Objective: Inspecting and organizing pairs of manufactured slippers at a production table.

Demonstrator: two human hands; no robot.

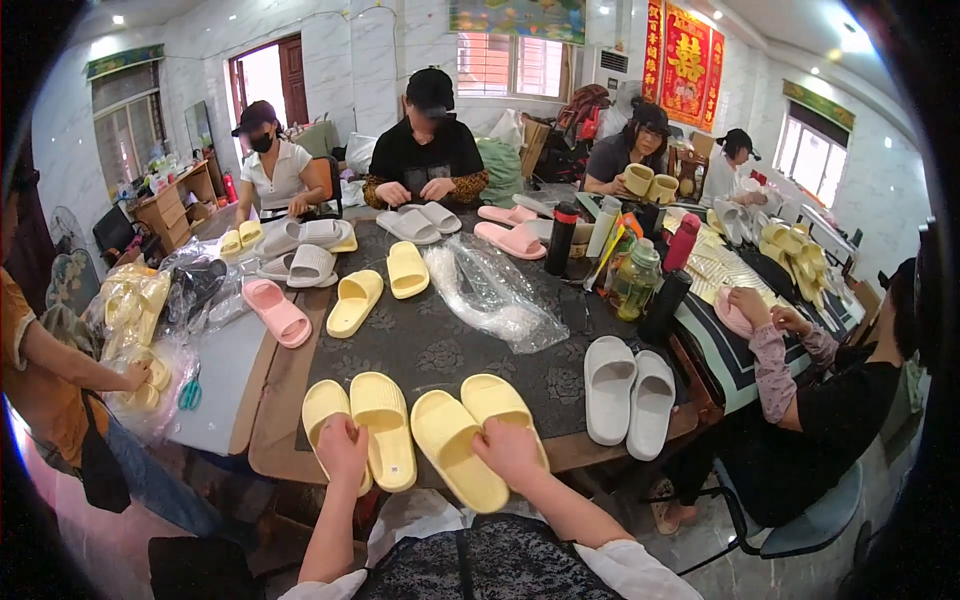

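Note:
My left hand (343, 450) is closed at the inner edge of a yellow slipper (322, 405), its fingertips partly hidden. Right beside that one lies another yellow slipper (383, 405), its strap facing up. My right hand (508, 450) grips the side of a second pair, where one yellow slipper (443, 425) lies tilted and overlaps the other yellow slipper (495, 398). Both pairs are at the near edge of the dark patterned tabletop (440, 355). Farther in are two loose yellow slippers (355, 302) and a pink slipper (277, 312).
Grey slippers (610, 390) lie to the right, near the table edge. Crumpled clear plastic (490, 290) covers the middle. Bottles, including a black one (662, 308) and a glass jar (636, 280), stand at the right. Scissors (189, 393) lie left. Several people work around the tables.

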